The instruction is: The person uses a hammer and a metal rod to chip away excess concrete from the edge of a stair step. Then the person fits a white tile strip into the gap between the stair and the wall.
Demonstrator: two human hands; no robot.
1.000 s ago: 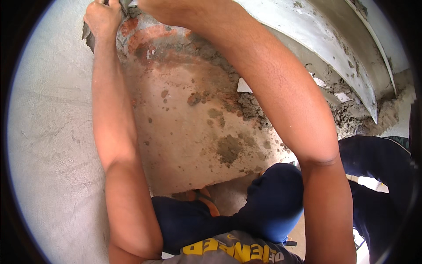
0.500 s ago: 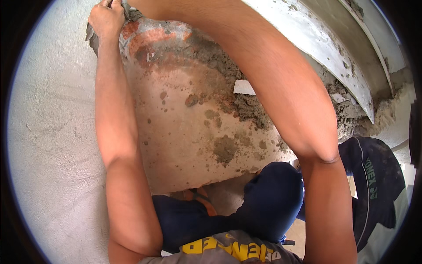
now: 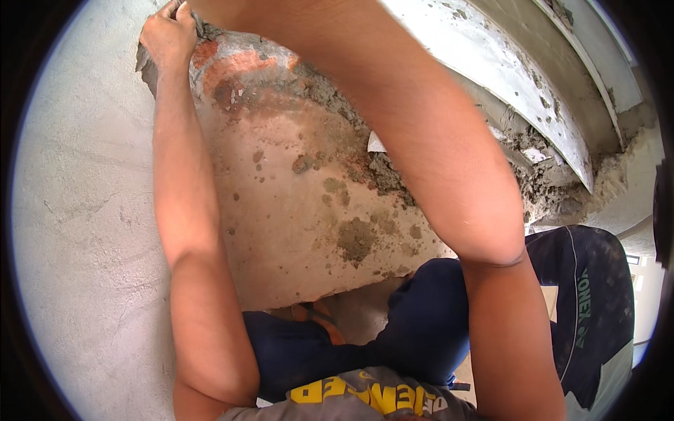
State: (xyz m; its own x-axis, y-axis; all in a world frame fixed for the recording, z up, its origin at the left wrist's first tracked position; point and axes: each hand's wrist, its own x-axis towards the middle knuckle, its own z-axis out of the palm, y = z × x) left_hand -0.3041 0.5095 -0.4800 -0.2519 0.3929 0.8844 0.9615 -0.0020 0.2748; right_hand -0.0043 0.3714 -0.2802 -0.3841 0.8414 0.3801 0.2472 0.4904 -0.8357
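At the upper left, my left hand (image 3: 167,36) is closed, its thumb pressed near the curled fingers. It rests by the grey mortar edge (image 3: 147,69) where the pale plastered wall (image 3: 84,210) meets the reddish patch of exposed brick (image 3: 242,64). What it grips is too small and cut off to make out. My right forearm (image 3: 435,147) reaches up and across to the top edge, and the right hand lies beyond the picture. Below the arms is a flat tan slab (image 3: 281,210) spotted with wet mortar. Crumbly mortar (image 3: 386,172) lines its far right side.
A small white piece (image 3: 376,143) pokes out beside my right forearm. Long mortar-splashed white boards (image 3: 491,59) curve along the upper right. My dark-trousered knee (image 3: 428,302) stands at the slab's near edge. Dark cloth with pale piping (image 3: 590,295) fills the right side.
My right arm has shifted left and slightly up, covering more of the small white piece and uncovering more mortar to its right. The left hand stays nearly in place.
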